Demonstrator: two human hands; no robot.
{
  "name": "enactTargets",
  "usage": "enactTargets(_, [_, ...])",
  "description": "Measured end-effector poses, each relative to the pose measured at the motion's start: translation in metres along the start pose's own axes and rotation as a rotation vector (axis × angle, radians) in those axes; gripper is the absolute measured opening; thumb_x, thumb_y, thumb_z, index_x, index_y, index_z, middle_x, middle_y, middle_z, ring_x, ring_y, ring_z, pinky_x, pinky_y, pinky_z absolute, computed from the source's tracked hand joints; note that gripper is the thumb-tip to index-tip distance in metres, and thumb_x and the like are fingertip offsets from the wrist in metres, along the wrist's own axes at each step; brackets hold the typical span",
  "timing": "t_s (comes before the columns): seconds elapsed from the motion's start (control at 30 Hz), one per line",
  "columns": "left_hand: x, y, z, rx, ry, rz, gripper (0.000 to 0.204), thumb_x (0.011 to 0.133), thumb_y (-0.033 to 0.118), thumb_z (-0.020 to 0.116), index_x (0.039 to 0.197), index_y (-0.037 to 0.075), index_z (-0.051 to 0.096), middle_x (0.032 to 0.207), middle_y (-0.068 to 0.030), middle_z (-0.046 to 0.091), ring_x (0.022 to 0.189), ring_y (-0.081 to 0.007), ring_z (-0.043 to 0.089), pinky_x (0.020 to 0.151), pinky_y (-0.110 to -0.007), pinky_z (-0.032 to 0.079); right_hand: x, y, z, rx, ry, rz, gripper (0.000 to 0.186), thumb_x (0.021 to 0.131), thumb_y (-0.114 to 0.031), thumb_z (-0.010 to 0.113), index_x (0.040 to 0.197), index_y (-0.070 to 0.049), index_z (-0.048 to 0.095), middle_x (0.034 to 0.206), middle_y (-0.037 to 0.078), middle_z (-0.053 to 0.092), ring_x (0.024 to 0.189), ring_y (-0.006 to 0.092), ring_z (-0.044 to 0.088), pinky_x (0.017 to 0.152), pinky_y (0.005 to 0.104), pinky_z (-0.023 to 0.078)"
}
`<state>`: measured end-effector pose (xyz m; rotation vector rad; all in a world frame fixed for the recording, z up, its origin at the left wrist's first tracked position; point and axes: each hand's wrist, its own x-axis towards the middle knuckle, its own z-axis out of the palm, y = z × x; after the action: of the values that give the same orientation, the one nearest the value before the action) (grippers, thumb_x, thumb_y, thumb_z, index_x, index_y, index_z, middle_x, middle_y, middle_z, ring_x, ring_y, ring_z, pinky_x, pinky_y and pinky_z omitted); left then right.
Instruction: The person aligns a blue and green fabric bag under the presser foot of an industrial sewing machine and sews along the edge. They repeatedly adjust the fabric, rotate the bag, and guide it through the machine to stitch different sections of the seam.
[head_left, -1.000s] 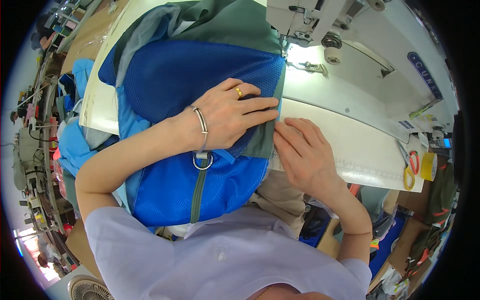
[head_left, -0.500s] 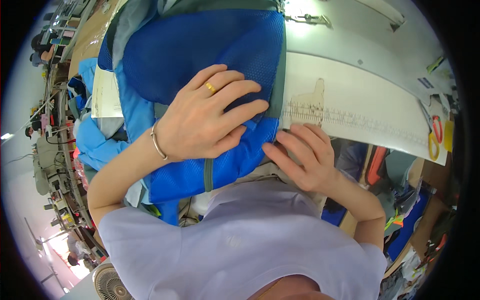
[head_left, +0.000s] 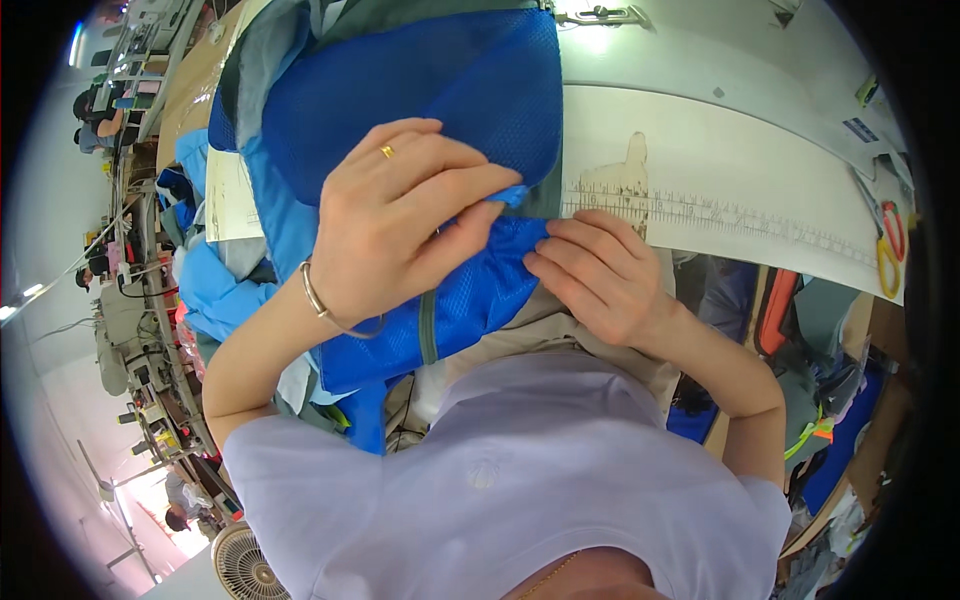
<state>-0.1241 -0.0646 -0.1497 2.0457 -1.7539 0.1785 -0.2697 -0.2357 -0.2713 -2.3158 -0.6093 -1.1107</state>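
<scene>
A blue mesh-textured fabric piece (head_left: 400,85) with grey-green edging lies across the table edge and hangs toward my lap. A grey-green strip (head_left: 428,328) runs down its lower part. My left hand (head_left: 395,215), with a ring and a bracelet, is closed over the fabric. Its thumb and forefinger pinch a small raised fold of blue material near the right edge. Right beside it, my right hand (head_left: 605,280) holds the fabric's right edge between thumb and fingers, at the table's front edge. What lies under my left palm is hidden.
A white board with a printed ruler scale (head_left: 700,212) lies right of the fabric. Scissors with red and yellow handles (head_left: 887,262) rest at its far right end. A metal fitting (head_left: 605,16) sits on the white table at the top. Light-blue fabric (head_left: 215,285) is heaped at the left.
My left hand has gone from lying spread on the fabric to pinching up a fold. My right hand's fingers have closed on the edge and moved slightly up.
</scene>
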Motion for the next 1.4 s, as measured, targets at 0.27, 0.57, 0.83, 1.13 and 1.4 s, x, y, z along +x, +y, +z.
enactTargets(0.27, [-0.022,0.005,0.04,-0.04,-0.04,0.0,0.034,0.066,0.002,0.076,0.1,0.004,0.076,0.079,-0.0044,0.061,0.074,-0.0229,0.06,0.069,-0.034,0.049,-0.012,-0.003,0.022,-0.047,0.11,0.018,0.025,0.073,-0.009,0.068,0.097,-0.002,0.072,0.102,0.01,0.066,0.098,0.026,0.063,0.083,0.0397,0.056])
enactTargets(0.57, [-0.022,0.006,0.04,0.016,-0.048,0.054,0.037,0.065,0.005,0.077,0.102,0.003,0.075,0.081,-0.0057,0.061,0.078,-0.0254,0.061,0.072,-0.036,0.052,-0.001,0.002,0.001,-0.145,0.081,0.053,0.024,0.071,-0.011,0.07,0.094,-0.004,0.073,0.101,0.011,0.069,0.093,0.0264,0.064,0.08,0.0373,0.056])
enactTargets(0.83, [-0.023,0.012,0.04,0.064,-0.035,0.082,0.032,0.064,0.003,0.074,0.096,0.001,0.073,0.081,-0.007,0.061,0.074,-0.0263,0.062,0.068,-0.038,0.055,0.003,0.002,0.003,-0.122,0.088,0.101,0.029,0.072,-0.012,0.069,0.099,-0.002,0.072,0.104,0.012,0.07,0.099,0.0285,0.066,0.084,0.04,0.056])
enactTargets(1.13, [0.034,-0.029,0.035,0.05,-0.045,0.203,0.025,0.075,0.007,0.071,0.1,0.005,0.07,0.109,-0.0117,0.068,0.104,-0.0304,0.066,0.093,-0.044,0.054,0.012,0.01,-0.011,-0.093,-0.128,0.009,0.033,0.073,-0.007,0.067,0.104,0.003,0.07,0.107,0.017,0.069,0.103,0.0301,0.066,0.088,0.0399,0.056])
enactTargets(1.4, [0.014,-0.062,0.062,-0.023,0.017,0.042,0.041,0.081,0.012,0.072,0.121,0.01,0.069,0.132,-0.0091,0.065,0.123,-0.031,0.061,0.104,-0.046,0.048,0.029,0.016,-0.023,-0.065,-0.261,-0.042,0.029,0.076,-0.007,0.068,0.103,0.002,0.068,0.103,0.016,0.068,0.1,0.0295,0.068,0.083,0.0384,0.057])
